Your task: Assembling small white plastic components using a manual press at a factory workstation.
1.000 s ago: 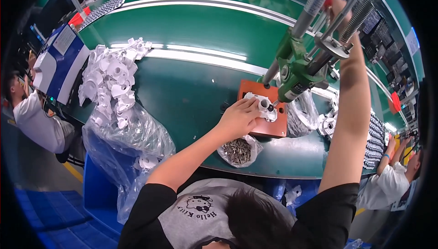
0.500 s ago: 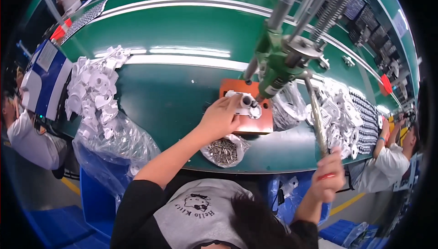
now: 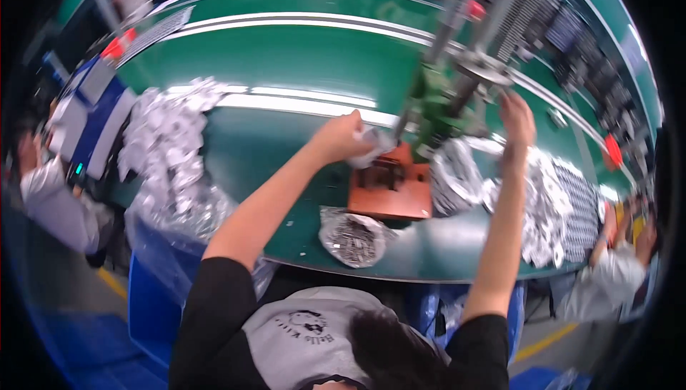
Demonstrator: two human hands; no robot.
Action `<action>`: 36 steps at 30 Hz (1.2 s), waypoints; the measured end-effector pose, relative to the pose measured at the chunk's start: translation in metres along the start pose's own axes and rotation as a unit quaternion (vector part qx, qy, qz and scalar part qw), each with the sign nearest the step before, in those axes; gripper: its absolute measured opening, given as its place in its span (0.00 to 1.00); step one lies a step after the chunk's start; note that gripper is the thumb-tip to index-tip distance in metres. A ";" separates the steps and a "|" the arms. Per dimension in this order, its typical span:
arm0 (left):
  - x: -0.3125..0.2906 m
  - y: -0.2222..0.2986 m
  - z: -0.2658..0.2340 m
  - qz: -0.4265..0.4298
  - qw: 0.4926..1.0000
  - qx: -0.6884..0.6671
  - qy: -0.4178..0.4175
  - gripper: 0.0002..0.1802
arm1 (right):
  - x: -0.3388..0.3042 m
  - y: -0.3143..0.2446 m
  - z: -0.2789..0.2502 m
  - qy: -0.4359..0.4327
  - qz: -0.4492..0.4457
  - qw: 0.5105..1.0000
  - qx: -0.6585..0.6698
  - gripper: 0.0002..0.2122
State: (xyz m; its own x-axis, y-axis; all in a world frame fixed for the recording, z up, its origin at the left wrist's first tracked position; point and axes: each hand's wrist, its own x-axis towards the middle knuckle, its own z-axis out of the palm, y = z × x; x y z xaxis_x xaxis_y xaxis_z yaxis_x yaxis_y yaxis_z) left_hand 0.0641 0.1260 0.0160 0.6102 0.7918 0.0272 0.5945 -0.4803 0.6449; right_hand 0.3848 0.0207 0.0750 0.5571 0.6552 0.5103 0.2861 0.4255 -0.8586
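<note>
My left hand (image 3: 343,138) is closed on a white plastic part (image 3: 370,148), held just above the far left corner of an orange-brown fixture block (image 3: 389,204). The part is blurred by motion. Over the block stands a green hand press (image 3: 437,107) with metal columns. My right hand (image 3: 518,122) is raised high beside the press head, fingers curled at the end of its lever, which is mostly hidden and smeared. A dark recessed seat shows on top of the block, with no white part in it.
An open plastic bag of small metal pins (image 3: 354,240) lies in front of the block. Another clear bag (image 3: 456,179) sits at its right. White parts (image 3: 168,129) are heaped at left, more (image 3: 547,208) at right beside rows of dark pieces. Co-workers sit on both sides.
My left hand has lifted the white part off the block, up and away from the viewer. My right hand has gone from low at the right up to the press head, the lever swinging up with it.
</note>
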 end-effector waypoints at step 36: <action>-0.129 0.002 -0.013 -0.136 0.754 -0.608 -0.209 0.35 | -0.192 -0.076 0.106 -0.380 -0.262 0.864 -0.203 0.27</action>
State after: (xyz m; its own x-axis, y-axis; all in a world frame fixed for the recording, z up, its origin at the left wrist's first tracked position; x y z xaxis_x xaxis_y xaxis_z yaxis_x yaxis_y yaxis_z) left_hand -0.0202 0.0275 0.0238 0.8156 0.4879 -0.3112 -0.0364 0.5800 0.8138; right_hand 0.1733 -0.0712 0.0471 -0.3592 0.7256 0.5870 0.6792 0.6346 -0.3688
